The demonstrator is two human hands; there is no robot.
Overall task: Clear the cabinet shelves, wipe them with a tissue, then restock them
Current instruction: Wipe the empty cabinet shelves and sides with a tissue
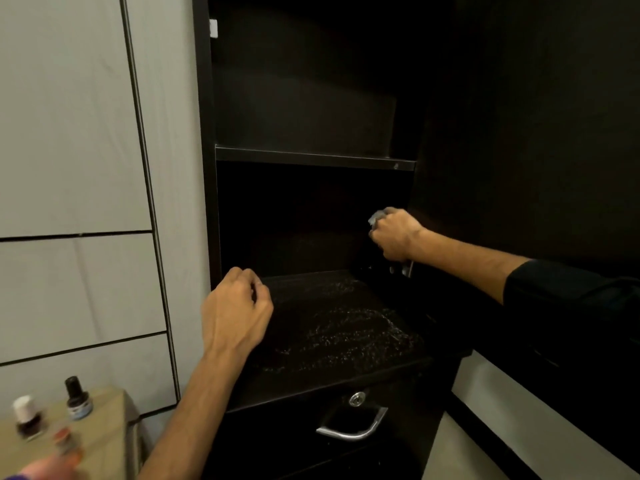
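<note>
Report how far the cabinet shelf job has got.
Clearing looks done: the black upper shelf and the speckled black lower shelf hold nothing visible. Wiping is in hand: the right hand grips a crumpled white tissue by the cabinet's right wall; the left hand hovers empty. Restocking remains: small dark-capped bottles wait on the beige table.

The right hand [394,233] gripped a crumpled tissue [375,216] at the far right of the dark cabinet's lower shelf [346,327], which was streaked with pale specks. The left hand [235,310] hovered loosely curled at the shelf's near left. Small bottles [74,398] stood on a beige surface [107,431] at near left.
</note>
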